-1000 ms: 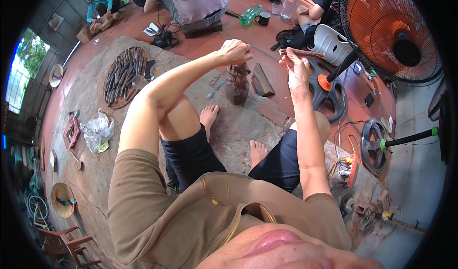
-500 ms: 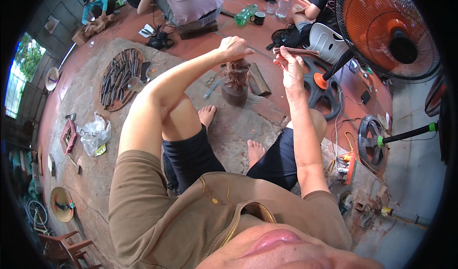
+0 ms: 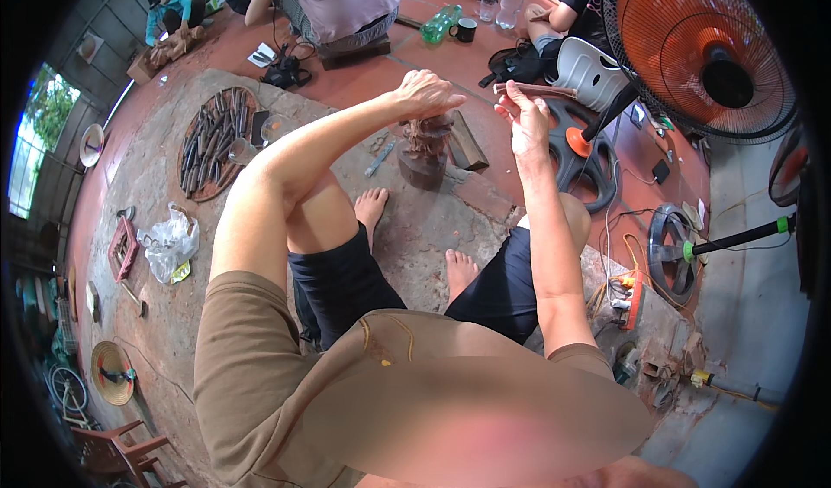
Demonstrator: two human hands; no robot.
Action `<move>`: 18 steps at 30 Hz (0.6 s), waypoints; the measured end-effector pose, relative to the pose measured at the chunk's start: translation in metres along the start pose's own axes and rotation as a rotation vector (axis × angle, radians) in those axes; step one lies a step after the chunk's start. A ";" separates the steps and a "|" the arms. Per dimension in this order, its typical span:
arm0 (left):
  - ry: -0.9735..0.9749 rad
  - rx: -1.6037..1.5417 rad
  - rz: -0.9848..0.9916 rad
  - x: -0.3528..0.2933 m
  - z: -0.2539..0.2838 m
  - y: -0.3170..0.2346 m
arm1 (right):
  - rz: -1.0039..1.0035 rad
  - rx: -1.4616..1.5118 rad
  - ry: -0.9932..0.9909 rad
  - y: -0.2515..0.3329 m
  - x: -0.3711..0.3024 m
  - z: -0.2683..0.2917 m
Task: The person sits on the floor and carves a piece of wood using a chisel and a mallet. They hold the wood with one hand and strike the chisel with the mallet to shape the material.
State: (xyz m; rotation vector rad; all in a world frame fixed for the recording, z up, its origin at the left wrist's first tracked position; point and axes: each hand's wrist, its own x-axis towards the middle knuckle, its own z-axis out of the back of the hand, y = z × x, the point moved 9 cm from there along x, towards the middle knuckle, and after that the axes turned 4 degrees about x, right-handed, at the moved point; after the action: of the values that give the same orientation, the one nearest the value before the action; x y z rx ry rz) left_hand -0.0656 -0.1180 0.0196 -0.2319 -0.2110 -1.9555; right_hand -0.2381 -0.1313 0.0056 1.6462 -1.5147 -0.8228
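Observation:
My left hand (image 3: pixel 427 94) hangs just over the top of a dark brown carved wooden piece (image 3: pixel 421 166), its fingers bent together and pointing right. What it holds, if anything, is hidden. The carving stands upright on the floor in front of my feet; its upper part is rough and figured, its base smooth and rounded. To the right, my right hand (image 3: pixel 526 117) is raised and closed around a reddish-brown wooden stick (image 3: pixel 552 91). The stick lies roughly level, apart from the carving. A block of wood (image 3: pixel 468 142) sits beside the carving.
A round tray (image 3: pixel 184 176) of many dark carving tools lies at left, with a plastic bag (image 3: pixel 169 244) nearer me. At right stand an orange fan (image 3: pixel 727 51) and its black base (image 3: pixel 584 163). A power strip (image 3: pixel 636 304) trails cables. Other people sit beyond.
My left hand has dipped slightly, and its fingers reach further right over the carving. My right hand keeps the stick with little change. The whole view has shifted a bit.

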 end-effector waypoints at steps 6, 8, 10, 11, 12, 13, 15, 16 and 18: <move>0.076 -0.168 0.000 -0.004 -0.005 0.006 | -0.004 -0.019 0.003 -0.006 0.006 0.005; 0.144 -0.177 0.004 -0.006 -0.001 -0.002 | -0.007 -0.037 0.001 -0.008 0.008 0.012; 0.137 -0.172 -0.033 -0.011 0.001 -0.005 | -0.019 -0.038 -0.007 -0.010 0.006 0.009; 0.134 -0.170 -0.051 -0.013 0.002 -0.006 | -0.024 -0.039 -0.012 -0.012 0.005 0.007; 0.137 -0.161 -0.047 -0.015 0.003 -0.007 | -0.033 -0.045 -0.006 -0.014 0.005 0.007; 0.139 -0.151 -0.043 -0.017 0.003 -0.009 | -0.042 -0.050 0.001 -0.015 0.006 0.007; 0.135 -0.149 -0.041 -0.021 0.006 -0.013 | -0.053 -0.056 0.003 -0.019 0.007 0.005; 0.150 -0.130 -0.017 -0.022 0.006 -0.013 | -0.055 -0.056 -0.002 -0.021 0.007 0.004; 0.185 -0.100 0.027 -0.025 0.005 -0.015 | -0.063 -0.062 -0.010 -0.025 0.007 0.001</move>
State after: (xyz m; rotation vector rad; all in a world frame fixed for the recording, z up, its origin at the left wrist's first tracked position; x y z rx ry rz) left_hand -0.0700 -0.0883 0.0173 -0.1172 0.0114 -1.9498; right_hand -0.2255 -0.1372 -0.0164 1.6541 -1.4359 -0.9040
